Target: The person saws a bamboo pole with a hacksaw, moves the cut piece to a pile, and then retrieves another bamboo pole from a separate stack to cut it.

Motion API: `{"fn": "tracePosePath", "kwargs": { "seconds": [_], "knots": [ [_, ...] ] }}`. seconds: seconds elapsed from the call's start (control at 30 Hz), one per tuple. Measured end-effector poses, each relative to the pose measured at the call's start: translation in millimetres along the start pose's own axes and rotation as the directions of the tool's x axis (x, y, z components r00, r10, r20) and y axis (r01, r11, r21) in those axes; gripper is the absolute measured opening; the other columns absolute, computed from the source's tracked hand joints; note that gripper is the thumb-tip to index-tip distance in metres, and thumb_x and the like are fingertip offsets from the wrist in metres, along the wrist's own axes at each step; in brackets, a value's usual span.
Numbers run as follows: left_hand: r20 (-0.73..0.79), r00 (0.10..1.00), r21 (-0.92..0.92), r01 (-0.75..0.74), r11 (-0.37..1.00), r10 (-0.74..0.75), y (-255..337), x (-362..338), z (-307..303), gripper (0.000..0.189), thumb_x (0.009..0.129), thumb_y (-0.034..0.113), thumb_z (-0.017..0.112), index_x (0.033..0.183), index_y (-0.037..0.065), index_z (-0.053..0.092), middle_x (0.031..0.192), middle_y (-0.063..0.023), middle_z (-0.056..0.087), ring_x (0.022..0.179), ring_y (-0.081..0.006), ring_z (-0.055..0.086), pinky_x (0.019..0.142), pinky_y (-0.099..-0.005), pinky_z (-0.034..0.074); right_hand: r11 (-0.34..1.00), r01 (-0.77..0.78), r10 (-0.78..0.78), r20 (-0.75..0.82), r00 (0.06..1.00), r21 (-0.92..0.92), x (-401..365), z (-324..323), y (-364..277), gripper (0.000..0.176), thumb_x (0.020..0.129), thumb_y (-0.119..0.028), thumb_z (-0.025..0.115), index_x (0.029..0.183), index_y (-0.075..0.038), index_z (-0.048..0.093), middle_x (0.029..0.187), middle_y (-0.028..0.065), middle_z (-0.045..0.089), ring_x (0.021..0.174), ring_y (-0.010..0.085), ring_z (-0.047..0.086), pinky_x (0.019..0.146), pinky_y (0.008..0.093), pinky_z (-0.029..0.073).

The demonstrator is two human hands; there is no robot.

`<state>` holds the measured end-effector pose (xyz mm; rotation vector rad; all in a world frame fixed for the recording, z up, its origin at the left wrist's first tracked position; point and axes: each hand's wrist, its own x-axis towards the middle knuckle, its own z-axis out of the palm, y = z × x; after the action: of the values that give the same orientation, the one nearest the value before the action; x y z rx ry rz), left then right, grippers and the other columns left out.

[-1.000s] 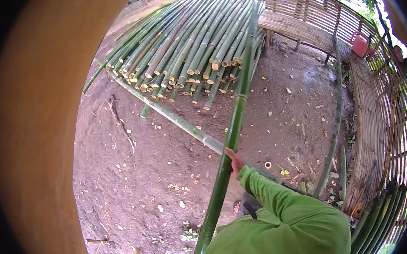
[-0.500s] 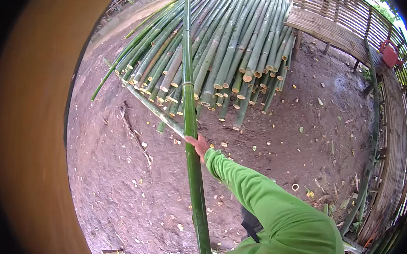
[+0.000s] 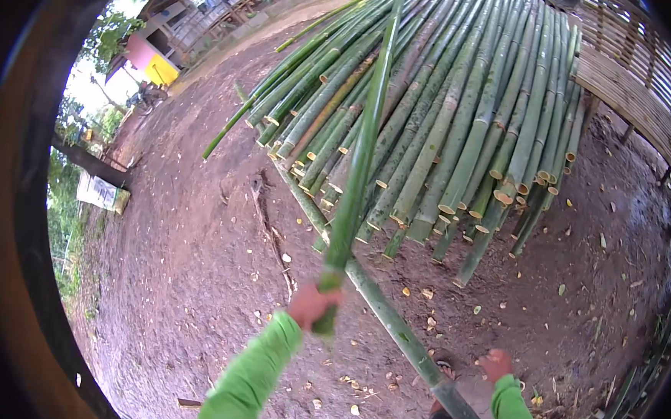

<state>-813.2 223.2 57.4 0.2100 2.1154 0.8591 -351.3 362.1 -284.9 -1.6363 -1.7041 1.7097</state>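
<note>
My left hand point(image 3: 314, 304) is wrapped round the near end of a green bamboo pole point(image 3: 364, 150). The pole slants up and away, over the bamboo pile point(image 3: 463, 133). Off to the right, my right hand point(image 3: 495, 364) is free of the pole, its fingers loosely bent and holding nothing I can see. Between the two hands a second bamboo pole point(image 3: 391, 313) runs diagonally from the pile's front down toward my legs. The held pole crosses above it.
Bare brown ground point(image 3: 193, 278) is strewn with leaves and chips. A slatted bamboo bench point(image 3: 627, 93) stands at the right by a fence. More thin poles point(image 3: 631, 396) lie at the lower right. A white sack point(image 3: 102, 193) sits far left, and a building point(image 3: 209, 17) is behind.
My right hand has let go of the held pole and moved right. My left hand has come up into view with the pole's near end. The view has swung left.
</note>
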Motion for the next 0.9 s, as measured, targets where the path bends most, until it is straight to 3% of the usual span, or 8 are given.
{"fn": "tracePosePath", "kwargs": {
  "seconds": [0.07, 0.13, 0.2, 0.3, 0.4, 0.5, 0.67, 0.9],
  "knots": [
    [-0.332, 0.886, 0.553, -0.094, 0.828, 0.322, 78, 56, -90, 0.075, 0.070, 0.048, 0.075, 0.120, -0.002, 0.052, 0.106, -0.0225, 0.065, 0.097, -0.0354, 0.064, 0.085, -0.0413, 0.050, 0.997, -0.054, 0.049, -0.083, 0.995, -0.060, -13, -25, 27, 0.036, 0.065, -0.011, 0.079, 0.095, -0.001, 0.060, 0.082, 0.0062, 0.064, 0.079, 0.0154, 0.061, 0.068, 0.0321, 0.052],
    [-0.470, 0.517, 0.759, -0.177, 0.627, 0.715, 145, 63, -144, 0.073, 0.076, 0.040, 0.074, 0.128, -0.001, 0.043, 0.107, -0.0225, 0.064, 0.097, -0.0347, 0.064, 0.088, -0.0406, 0.050, 0.989, -0.085, 0.084, -0.019, 0.996, -0.117, -10, -40, 70, 0.034, 0.064, -0.009, 0.079, 0.091, -0.003, 0.060, 0.082, 0.0054, 0.065, 0.075, 0.0148, 0.062, 0.068, 0.0307, 0.052],
    [-0.543, 0.415, 0.591, -0.428, 0.683, 0.730, 196, 31, -139, 0.065, 0.080, 0.031, 0.073, 0.129, 0.001, 0.044, 0.107, -0.0206, 0.065, 0.096, -0.0310, 0.065, 0.088, -0.0384, 0.051, 0.941, -0.123, 0.123, -0.018, 0.992, -0.317, -17, -38, 85, 0.032, 0.064, -0.011, 0.079, 0.088, -0.004, 0.059, 0.083, 0.0065, 0.066, 0.076, 0.0148, 0.063, 0.068, 0.0310, 0.052],
    [-0.406, 0.512, 0.430, -0.624, 0.653, 0.757, 163, 10, -78, 0.054, 0.083, 0.019, 0.070, 0.128, 0.003, 0.045, 0.104, -0.0157, 0.065, 0.095, -0.0236, 0.064, 0.080, -0.0370, 0.052, 0.923, -0.054, 0.066, 0.018, 0.998, -0.380, -29, -28, 76, 0.034, 0.063, -0.016, 0.080, 0.088, -0.003, 0.060, 0.085, 0.0091, 0.067, 0.078, 0.0163, 0.064, 0.070, 0.0323, 0.053],
    [-0.120, 0.740, 0.592, -0.482, 0.646, 0.662, 83, -20, 2, 0.068, 0.079, 0.035, 0.074, 0.131, 0.004, 0.045, 0.116, -0.0198, 0.063, 0.111, -0.0305, 0.060, 0.096, -0.0400, 0.047, 0.930, 0.017, 0.010, 0.071, 0.997, -0.367, -58, -17, 46, 0.041, 0.061, -0.023, 0.081, 0.090, -0.002, 0.061, 0.087, 0.0120, 0.067, 0.081, 0.0197, 0.066, 0.073, 0.0340, 0.053],
    [0.045, 0.903, 0.560, -0.377, 0.738, 0.428, -37, -35, 55, 0.068, 0.081, 0.043, 0.069, 0.129, 0.003, 0.045, 0.113, -0.0212, 0.061, 0.104, -0.0341, 0.060, 0.090, -0.0432, 0.047, 0.932, 0.049, -0.018, 0.089, 0.996, -0.360, -83, -22, 39, 0.049, 0.060, -0.029, 0.082, 0.094, 0.000, 0.061, 0.088, 0.0132, 0.067, 0.083, 0.0232, 0.066, 0.076, 0.0356, 0.053],
    [0.048, 0.983, 0.591, -0.172, 0.788, 0.179, -206, -85, 92, 0.065, 0.077, 0.040, 0.074, 0.124, 0.003, 0.050, 0.107, -0.0200, 0.063, 0.100, -0.0340, 0.062, 0.086, -0.0419, 0.049, 0.941, -0.046, 0.076, 0.075, 0.994, -0.335, -130, -57, 40, 0.055, 0.061, -0.033, 0.081, 0.098, 0.001, 0.060, 0.088, 0.0162, 0.065, 0.084, 0.0307, 0.064, 0.078, 0.0388, 0.051],
    [0.058, 0.998, 0.630, -0.059, 0.774, 0.029, -303, -138, 118, 0.056, 0.071, 0.037, 0.078, 0.110, 0.003, 0.058, 0.098, -0.0154, 0.068, 0.093, -0.0287, 0.066, 0.083, -0.0378, 0.052, 0.838, 0.011, -0.027, -0.022, 0.999, -0.546, -186, -92, 75, 0.037, 0.065, -0.035, 0.070, 0.087, -0.006, 0.062, 0.094, 0.0199, 0.060, 0.093, 0.0379, 0.057, 0.082, 0.0459, 0.047]
  ]
}}
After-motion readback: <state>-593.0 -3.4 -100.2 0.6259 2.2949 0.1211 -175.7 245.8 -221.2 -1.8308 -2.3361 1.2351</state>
